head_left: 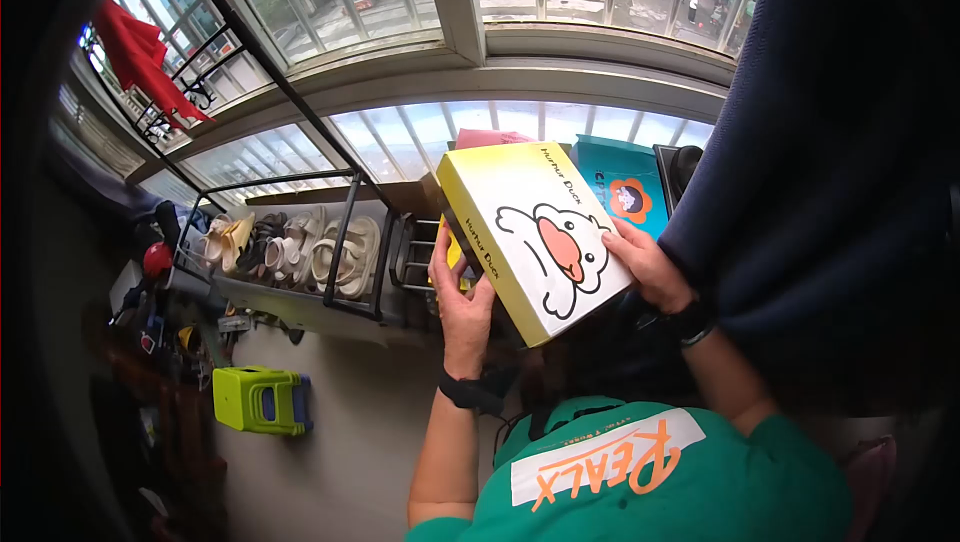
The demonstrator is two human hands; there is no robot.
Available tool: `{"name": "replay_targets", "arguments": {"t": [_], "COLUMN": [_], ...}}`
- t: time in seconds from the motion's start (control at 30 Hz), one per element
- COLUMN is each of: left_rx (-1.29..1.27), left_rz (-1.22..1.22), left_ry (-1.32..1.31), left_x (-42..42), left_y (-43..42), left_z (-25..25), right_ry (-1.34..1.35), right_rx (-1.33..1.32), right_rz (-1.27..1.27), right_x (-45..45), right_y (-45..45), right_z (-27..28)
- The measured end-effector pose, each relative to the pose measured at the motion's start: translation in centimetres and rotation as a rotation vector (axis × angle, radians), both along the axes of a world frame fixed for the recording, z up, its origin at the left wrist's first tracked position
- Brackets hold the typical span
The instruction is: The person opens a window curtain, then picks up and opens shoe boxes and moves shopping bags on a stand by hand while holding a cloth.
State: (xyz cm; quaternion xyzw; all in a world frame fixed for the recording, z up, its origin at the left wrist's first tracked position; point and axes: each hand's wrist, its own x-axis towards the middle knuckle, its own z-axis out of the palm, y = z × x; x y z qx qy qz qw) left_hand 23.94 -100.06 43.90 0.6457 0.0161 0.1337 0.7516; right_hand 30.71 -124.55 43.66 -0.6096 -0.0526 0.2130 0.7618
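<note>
A yellow and white shoe box (510, 197) with a cartoon duck on its lid is held up in front of me, tilted. My left hand (462, 297) grips its left side from below, fingers partly hidden beneath the box. On the opposite edge, my right hand (648, 264) is closed, its fingertips reaching onto the lid by the duck's head. The lid looks closed, and the contents are hidden. Just behind it stands a teal box (645, 160) with an orange flower print. Part of a pink box (490, 137) shows at the back.
Several pairs of sandals (345, 254) fill the top of a rack with a black metal frame (352, 232) on the left. A green stool (243, 399) stands on the floor. Dark curtain (745, 202) hangs at the right, and barred windows (600, 2) run along the back.
</note>
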Motion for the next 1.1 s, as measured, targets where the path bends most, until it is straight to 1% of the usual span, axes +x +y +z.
{"name": "replay_targets", "arguments": {"t": [0.07, 0.17, 0.2, 0.3, 0.33, 0.43, 0.47, 0.57, 0.7, 0.73, 0.77, 0.8, 0.83, 0.87, 0.97, 1.0, 1.1], "left_rx": [0.11, 0.224, 0.208, 0.019, 0.051, 0.25, 0.294, 0.54, 0.352, 0.247, 0.141, -0.029, -0.124, -0.164, -0.241, -0.26, -0.289], "left_rz": [0.002, -0.09, -0.067, 0.154, 0.213, 0.377, 0.438, 0.531, 0.453, 0.439, 0.426, 0.405, 0.402, 0.386, 0.367, 0.365, 0.39], "left_ry": [-0.01, 0.109, 0.155, 0.081, 0.07, 0.069, 0.058, 0.004, -0.011, 0.004, 0.022, -0.011, -0.023, -0.029, -0.016, -0.011, 0.02], "left_x": [-0.1, -0.5, 0.0, -0.7, -0.8, -1.2, -1.2, -1.2, -1.3, -1.2, -1.2, -1.5, -1.7, -1.9, -2.7, -2.8, -3.3], "left_y": [1.0, 1.7, 2.1, 0.7, 0.5, 0.8, 0.7, 0.2, -0.2, 0.3, 1.0, 1.6, 2.1, 2.6, 3.3, 3.5, 3.3], "left_z": [-1.4, -2.6, -4.6, -4.3, -3.5, -1.2, -0.7, 1.2, 1.2, 0.6, 0.3, 0.2, 0.3, 0.4, 0.3, 0.2, 0.1], "right_ry": [-0.099, -0.194, -0.224, -0.243, -0.194, -0.886, -1.056, -1.322, -1.427, -1.43, -1.382, -1.335, -1.286, -0.952, -0.814, -0.859, -1.2], "right_rx": [-0.044, -0.131, -0.149, -0.186, -0.211, -0.619, -0.681, -0.727, -0.589, -0.516, -0.546, -0.574, -0.603, -0.434, -0.28, -0.379, -0.462], "right_rz": [0.005, -0.005, 0.013, 0.049, 0.062, -0.084, 0.042, 0.207, -0.086, -0.135, -0.204, -0.269, -0.333, -0.331, -0.378, -0.378, -0.236], "right_x": [-0.2, -0.5, -0.7, -1.3, -1.2, -3.0, -3.8, -5.7, -5.2, -5.3, -5.3, -5.0, -4.9, -5.0, -3.7, -3.7, -4.3], "right_y": [0.7, 1.3, 1.4, 2.3, 2.5, 3.8, 3.9, 5.7, 7.1, 6.5, 6.0, 5.4, 4.7, 3.8, 3.4, 3.6, 5.6], "right_z": [0.1, -0.1, 0.0, 0.2, -0.1, -0.2, 1.3, 3.3, 2.4, 2.7, 2.2, 1.4, 0.9, 0.8, 0.9, 1.2, 2.7]}}
